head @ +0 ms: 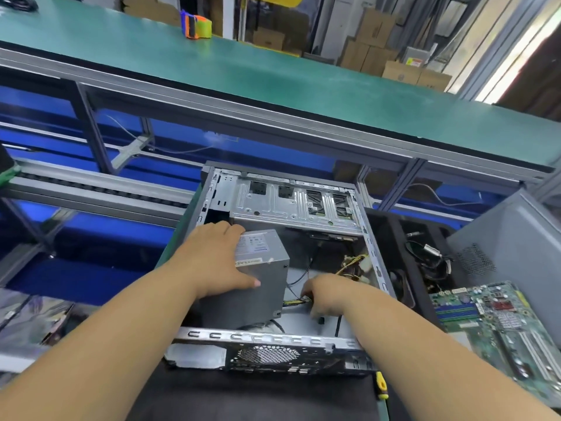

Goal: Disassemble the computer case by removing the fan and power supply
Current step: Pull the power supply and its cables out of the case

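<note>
Electronics teardown workshop, green-matted assembly bench (273, 77), aluminium framing, stacked cardboard boxes (368, 50), loose motherboard (498, 326)

Power supply (261, 268) sits inside the computer case (376, 256), left side; drive cage (291, 205) behind it; motherboard (498, 323) lies right of the case.

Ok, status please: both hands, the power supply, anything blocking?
Left hand gripping power supply, tilted inside case. Right hand on its cable bundle. Cables not yet clear.
</note>
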Demonstrator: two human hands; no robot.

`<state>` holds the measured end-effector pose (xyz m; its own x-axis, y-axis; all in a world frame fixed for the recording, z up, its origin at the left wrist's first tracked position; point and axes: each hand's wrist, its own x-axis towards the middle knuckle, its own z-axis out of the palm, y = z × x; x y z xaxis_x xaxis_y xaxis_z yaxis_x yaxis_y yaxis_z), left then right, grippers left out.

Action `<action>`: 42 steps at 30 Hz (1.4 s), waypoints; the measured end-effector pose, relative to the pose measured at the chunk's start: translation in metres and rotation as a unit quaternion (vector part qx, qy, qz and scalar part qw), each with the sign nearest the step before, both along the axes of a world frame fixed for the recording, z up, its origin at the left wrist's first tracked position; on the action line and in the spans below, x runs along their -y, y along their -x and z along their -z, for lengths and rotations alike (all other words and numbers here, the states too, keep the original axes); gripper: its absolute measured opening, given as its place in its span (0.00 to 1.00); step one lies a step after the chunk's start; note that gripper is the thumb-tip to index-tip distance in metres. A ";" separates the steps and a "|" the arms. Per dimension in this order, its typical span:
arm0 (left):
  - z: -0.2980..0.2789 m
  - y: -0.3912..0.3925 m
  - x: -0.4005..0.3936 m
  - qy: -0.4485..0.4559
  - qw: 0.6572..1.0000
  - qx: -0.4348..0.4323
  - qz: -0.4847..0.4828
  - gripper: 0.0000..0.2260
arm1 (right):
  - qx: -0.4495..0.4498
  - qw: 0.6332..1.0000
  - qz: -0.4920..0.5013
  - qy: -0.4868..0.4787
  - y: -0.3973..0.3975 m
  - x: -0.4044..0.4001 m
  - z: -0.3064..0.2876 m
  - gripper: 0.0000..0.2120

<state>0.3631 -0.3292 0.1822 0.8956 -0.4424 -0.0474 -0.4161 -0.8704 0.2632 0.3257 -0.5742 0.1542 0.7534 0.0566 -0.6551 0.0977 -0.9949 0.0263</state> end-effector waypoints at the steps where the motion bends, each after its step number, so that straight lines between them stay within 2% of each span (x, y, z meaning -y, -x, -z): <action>1: 0.000 0.000 0.000 0.000 1.000 0.003 0.001 0.45 | -0.003 1.000 0.004 -0.006 -0.001 0.000 0.003 0.23; 7: -0.002 0.000 -0.001 0.006 1.000 0.000 -0.002 0.45 | 0.108 0.994 -0.005 -0.030 -0.007 0.002 0.007 0.09; 10: -0.002 0.000 -0.001 0.007 1.000 -0.008 -0.004 0.46 | 0.102 0.994 -0.011 -0.044 -0.004 0.005 0.006 0.09; 13: -0.002 0.001 -0.001 0.006 1.000 -0.012 -0.008 0.46 | 0.116 0.989 0.026 -0.092 0.001 0.007 0.000 0.12; 16: -0.002 0.002 0.000 0.009 1.000 -0.010 -0.009 0.47 | 0.217 0.956 0.105 -0.168 0.005 0.010 -0.014 0.10; 19: -0.001 0.004 0.001 0.014 1.000 -0.007 -0.001 0.48 | 0.298 0.937 0.125 -0.136 0.008 0.021 -0.035 0.07; 22: -0.003 0.007 0.005 0.011 1.000 -0.004 0.020 0.48 | 0.282 0.950 0.106 -0.083 0.012 0.036 -0.056 0.04; 25: -0.012 0.016 0.015 0.041 0.998 0.010 0.052 0.46 | 0.271 0.944 0.131 -0.134 0.012 0.050 -0.073 0.05; 28: -0.026 0.033 0.036 0.141 0.984 0.000 0.110 0.35 | 0.258 0.934 0.152 -0.194 0.008 0.059 -0.076 0.08; 31: -0.033 0.051 0.064 0.184 0.968 -0.078 0.153 0.22 | 0.269 0.929 0.137 -0.211 0.002 0.063 -0.069 0.08; 33: -0.032 0.059 0.084 0.159 0.968 -0.108 0.162 0.19 | 0.270 0.923 0.136 -0.240 -0.002 0.066 -0.066 0.07; 37: -0.024 0.058 0.126 0.044 0.984 -0.106 0.135 0.22 | 0.242 0.910 0.136 -0.307 -0.006 0.074 -0.064 0.07; 42: -0.009 0.035 0.180 -0.022 0.977 -0.197 0.079 0.24 | 0.189 0.896 0.124 -0.383 -0.010 0.089 -0.069 0.05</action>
